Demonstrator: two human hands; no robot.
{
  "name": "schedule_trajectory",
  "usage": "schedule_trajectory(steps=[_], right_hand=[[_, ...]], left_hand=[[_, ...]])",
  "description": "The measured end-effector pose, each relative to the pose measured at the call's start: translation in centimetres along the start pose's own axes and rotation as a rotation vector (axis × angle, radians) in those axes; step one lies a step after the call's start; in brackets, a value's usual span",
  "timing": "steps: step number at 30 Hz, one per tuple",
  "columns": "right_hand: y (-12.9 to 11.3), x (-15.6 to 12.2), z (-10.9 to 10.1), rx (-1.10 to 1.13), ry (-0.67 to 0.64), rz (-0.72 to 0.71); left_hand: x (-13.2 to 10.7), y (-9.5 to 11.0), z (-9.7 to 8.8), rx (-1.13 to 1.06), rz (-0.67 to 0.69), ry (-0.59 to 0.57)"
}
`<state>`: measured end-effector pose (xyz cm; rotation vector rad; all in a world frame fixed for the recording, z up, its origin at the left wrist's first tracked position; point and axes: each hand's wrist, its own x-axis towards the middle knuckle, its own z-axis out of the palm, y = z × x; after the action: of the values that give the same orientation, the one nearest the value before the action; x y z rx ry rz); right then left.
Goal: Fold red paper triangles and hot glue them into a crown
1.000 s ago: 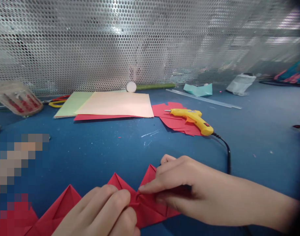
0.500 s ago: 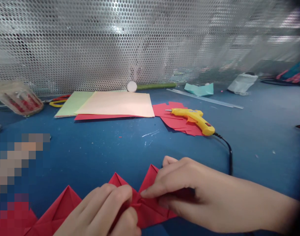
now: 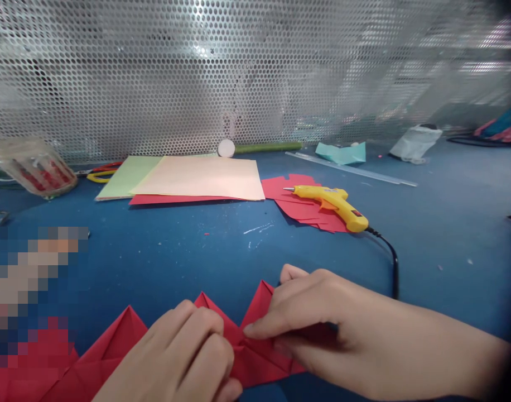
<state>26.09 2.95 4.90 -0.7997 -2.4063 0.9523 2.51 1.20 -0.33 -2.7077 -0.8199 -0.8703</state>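
Observation:
A strip of folded red paper (image 3: 109, 341) with pointed peaks runs along the bottom of the view, lying low on the blue table. My left hand (image 3: 180, 354) is closed on its middle part, with fingers curled and the tips partly hidden. To the right, my right hand (image 3: 318, 329) pinches the same paper near a valley between two peaks, index finger on top and thumb lower down. The two hands are a short way apart, with red folds showing between them.
A yellow glue gun (image 3: 331, 204) rests on red paper cutouts (image 3: 293, 209), its black cord (image 3: 394, 262) trailing toward me. Stacked coloured sheets (image 3: 201, 176), scissors (image 3: 100, 176) and a plastic jar (image 3: 35, 167) stand before a perforated metal screen (image 3: 155, 84). A blurred-out patch (image 3: 29, 273) covers the left.
My left hand has shifted slightly and curled further over the red paper. The left part of the strip has risen a little and moved right. My right hand keeps its pinch.

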Motion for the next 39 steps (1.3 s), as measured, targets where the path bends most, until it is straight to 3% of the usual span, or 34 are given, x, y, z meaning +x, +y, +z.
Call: schedule_trajectory(steps=[6,9,16,23,28,33,36,39], right_hand=[[-0.2,0.1,1.0,0.038,0.044,0.089],[-0.3,0.3,1.6,0.051,0.006,0.175],[-0.3,0.5,2.9,-0.014,0.059,0.265],[-0.9,0.7,2.7,-0.016,0.007,0.342],[-0.8,0.8,2.8,-0.028,-0.016,0.279],[-0.5,0.2,3.8,-0.06,0.129,0.141],[-0.4,-0.1,4.2,-0.116,0.209,0.034],[-0.1,-0.3,4.3,-0.201,0.264,-0.047]], left_hand=[[0.3,-0.4,-1.0,-0.363,-0.267,-0.178],[0.7,-0.5,-1.3,-0.435,-0.258,-0.169],[0.7,-0.4,-1.2,-0.438,-0.264,-0.185],[0.7,-0.5,-1.2,-0.414,-0.277,-0.175],[1.3,-0.2,-1.0,-0.183,-0.168,-0.131],[1.4,0.3,-0.5,0.123,-0.003,0.065],[1.3,0.4,-0.7,0.182,0.053,0.087],[1.6,0.5,-1.6,0.213,0.096,0.027]])
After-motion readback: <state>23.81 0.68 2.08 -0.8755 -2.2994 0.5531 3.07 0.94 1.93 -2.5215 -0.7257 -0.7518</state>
